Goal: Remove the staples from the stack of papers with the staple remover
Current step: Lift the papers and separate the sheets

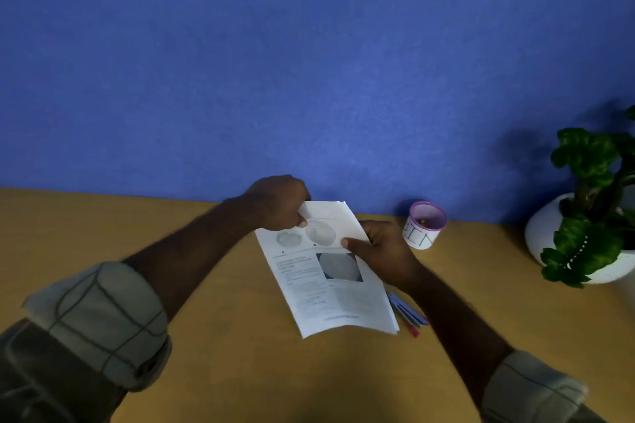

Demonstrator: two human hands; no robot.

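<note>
A stack of printed white papers [330, 295] lies slanted on the wooden table [223, 336], its far end lifted. My left hand [278, 203] pinches the far left corner of the top sheets. My right hand [385, 247] grips the right edge of the same stack, thumb on top. No staple shows at this size. A blue tool with a red tip [409, 312], perhaps the staple remover, lies on the table just right of the papers, partly under my right forearm.
A small white cup with a purple rim, marked BIN [424, 225], stands near the blue wall [309, 62] right of the papers. A white pot with a green plant [584, 227] sits at the far right.
</note>
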